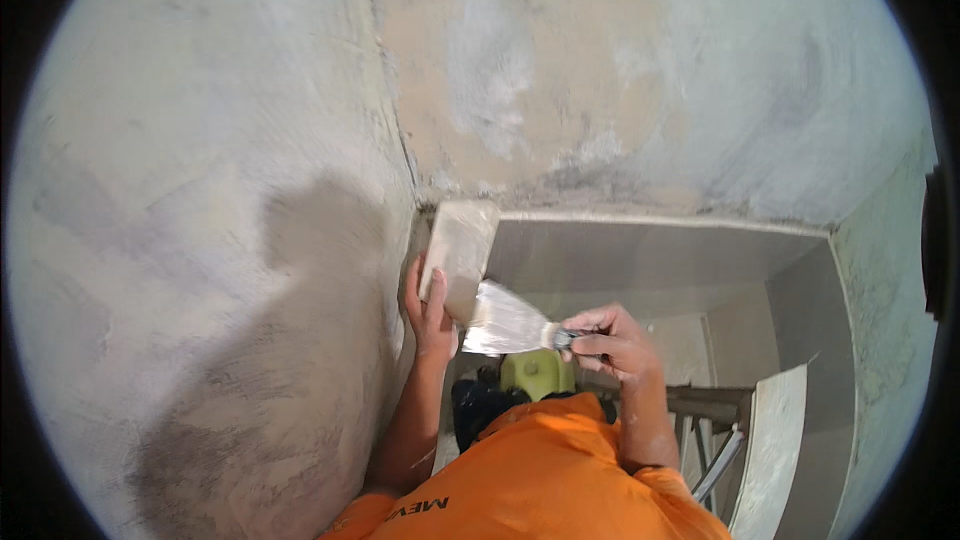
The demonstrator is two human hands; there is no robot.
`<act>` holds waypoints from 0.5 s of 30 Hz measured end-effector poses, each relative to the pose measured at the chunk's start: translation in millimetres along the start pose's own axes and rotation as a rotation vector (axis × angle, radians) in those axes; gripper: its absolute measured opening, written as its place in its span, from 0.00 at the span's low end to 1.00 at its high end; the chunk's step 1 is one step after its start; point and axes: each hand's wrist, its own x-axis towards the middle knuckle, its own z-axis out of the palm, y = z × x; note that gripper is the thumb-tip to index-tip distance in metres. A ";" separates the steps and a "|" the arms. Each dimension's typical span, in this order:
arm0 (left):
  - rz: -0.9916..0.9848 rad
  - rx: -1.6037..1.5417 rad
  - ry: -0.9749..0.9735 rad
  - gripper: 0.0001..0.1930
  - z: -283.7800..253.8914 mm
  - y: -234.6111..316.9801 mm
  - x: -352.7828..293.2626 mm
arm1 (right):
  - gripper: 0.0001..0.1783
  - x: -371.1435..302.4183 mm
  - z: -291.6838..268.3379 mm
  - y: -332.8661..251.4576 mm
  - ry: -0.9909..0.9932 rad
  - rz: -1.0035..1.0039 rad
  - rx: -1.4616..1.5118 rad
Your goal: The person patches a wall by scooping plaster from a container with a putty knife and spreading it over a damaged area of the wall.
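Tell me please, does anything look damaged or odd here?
The wall ahead looks uneven: tan patches break up its grey surface, and a rough dark line, perhaps a gap, marks its left edge.

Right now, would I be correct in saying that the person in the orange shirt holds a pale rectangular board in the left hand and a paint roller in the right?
Not quite: the head view shows a wide-bladed scraper in the right hand, not a paint roller. The left hand does hold the pale rectangular board, and the shirt is orange.
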 end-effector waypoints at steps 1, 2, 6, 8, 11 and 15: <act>0.014 0.000 0.003 0.26 9.9 5.1 -1.2 | 0.16 0.8 -3.0 1.3 -0.007 -0.014 -0.035; -0.109 0.045 0.090 0.28 18.1 11.7 -7.4 | 0.17 2.3 -4.5 -0.4 -0.054 -0.121 0.140; -0.127 -0.230 -0.068 0.29 16.9 13.7 -12.0 | 0.19 8.3 11.8 -31.4 -0.095 -0.309 0.221; -0.184 -0.310 -0.137 0.34 15.3 18.4 -10.6 | 0.15 15.1 18.4 -49.8 -0.056 -0.334 0.133; -0.197 -0.368 -0.210 0.37 24.4 31.2 -11.4 | 0.13 30.6 18.9 -74.4 0.065 -0.355 0.095; -0.205 -0.433 -0.271 0.37 25.3 36.6 -11.4 | 0.15 61.9 13.9 -122.7 0.184 -0.619 -0.556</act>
